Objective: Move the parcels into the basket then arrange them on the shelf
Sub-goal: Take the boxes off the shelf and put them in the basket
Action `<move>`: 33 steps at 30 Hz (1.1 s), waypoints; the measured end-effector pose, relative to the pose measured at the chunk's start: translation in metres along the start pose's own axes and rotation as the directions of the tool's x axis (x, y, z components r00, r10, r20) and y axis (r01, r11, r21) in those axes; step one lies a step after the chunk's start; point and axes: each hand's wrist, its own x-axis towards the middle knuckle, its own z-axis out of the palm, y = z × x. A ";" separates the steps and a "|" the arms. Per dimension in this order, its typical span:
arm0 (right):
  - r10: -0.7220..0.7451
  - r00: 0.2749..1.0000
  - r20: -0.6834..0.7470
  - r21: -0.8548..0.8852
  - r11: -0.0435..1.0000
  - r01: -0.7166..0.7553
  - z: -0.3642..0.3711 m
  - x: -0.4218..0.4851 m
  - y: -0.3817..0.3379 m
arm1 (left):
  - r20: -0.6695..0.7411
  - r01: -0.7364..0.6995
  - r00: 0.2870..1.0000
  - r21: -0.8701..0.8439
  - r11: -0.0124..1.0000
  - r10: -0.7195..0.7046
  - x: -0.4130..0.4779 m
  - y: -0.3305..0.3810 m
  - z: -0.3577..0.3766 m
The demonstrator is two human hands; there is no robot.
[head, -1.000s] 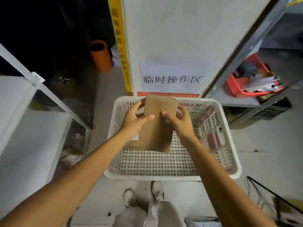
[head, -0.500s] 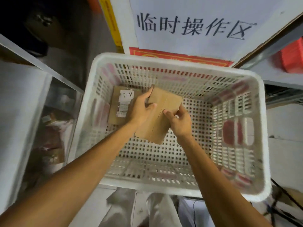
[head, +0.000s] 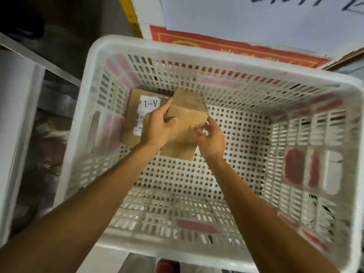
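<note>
Since one second ago the plain parcel point(head: 188, 118) has gone from rim height down into the white basket point(head: 197, 47), and the view is now closer and steeper. The parcel is at centre-left of the frame, tilted, in the far-left part of the basket. The left hand point(head: 157, 127) grips its left side, thumb on the near face. The right hand point(head: 211, 138) pinches its right edge. Contact between the lower corner and the perforated floor: cannot tell. Just left and partly overlapped, a labelled parcel point(head: 131, 119) lies flat by the left wall, its label reading A-1 upside down. A paper sign point(head: 256, 14) is at upper right and a shelf point(head: 17, 115) at the left edge.
</note>
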 end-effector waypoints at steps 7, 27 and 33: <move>-0.013 0.999 0.039 -0.110 0.994 0.017 -0.002 0.012 -0.009 | -0.047 -0.008 0.999 -0.067 0.998 0.005 0.007 -0.006 -0.001; 0.021 0.961 0.276 -0.168 0.985 0.027 -0.012 -0.016 -0.001 | 0.460 -0.357 0.883 0.528 0.770 0.094 -0.037 0.004 -0.009; -0.222 0.893 0.391 -0.337 0.868 0.364 -0.062 -0.096 -0.068 | 0.323 -0.367 0.921 0.527 0.766 0.219 -0.091 0.037 -0.111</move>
